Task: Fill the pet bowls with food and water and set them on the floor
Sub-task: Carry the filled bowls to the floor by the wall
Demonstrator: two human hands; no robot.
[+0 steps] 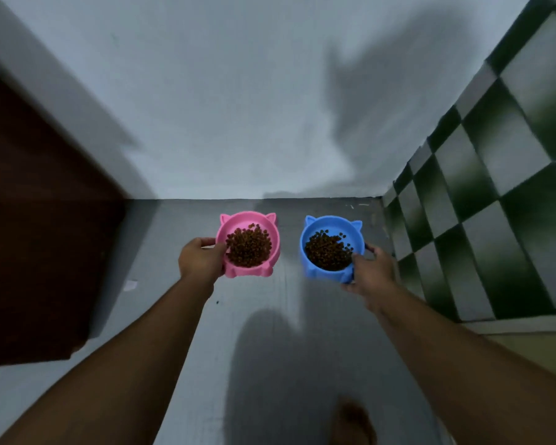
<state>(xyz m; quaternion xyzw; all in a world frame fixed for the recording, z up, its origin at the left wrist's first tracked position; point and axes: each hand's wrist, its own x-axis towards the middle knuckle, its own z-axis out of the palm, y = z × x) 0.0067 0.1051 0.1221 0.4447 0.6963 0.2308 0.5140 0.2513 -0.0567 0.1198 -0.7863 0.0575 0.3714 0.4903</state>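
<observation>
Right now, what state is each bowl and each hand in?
pink bowl: holds dry kibble, no water, held at its left rim.
blue bowl: holds dry kibble, no water, held at its right side.
left hand: grips the pink bowl.
right hand: grips the blue bowl.

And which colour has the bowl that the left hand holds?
The bowl in the left hand is pink, seen clearly in the head view.

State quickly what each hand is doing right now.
Left hand: grips the pink bowl of kibble.
Right hand: grips the blue bowl of kibble.
</observation>
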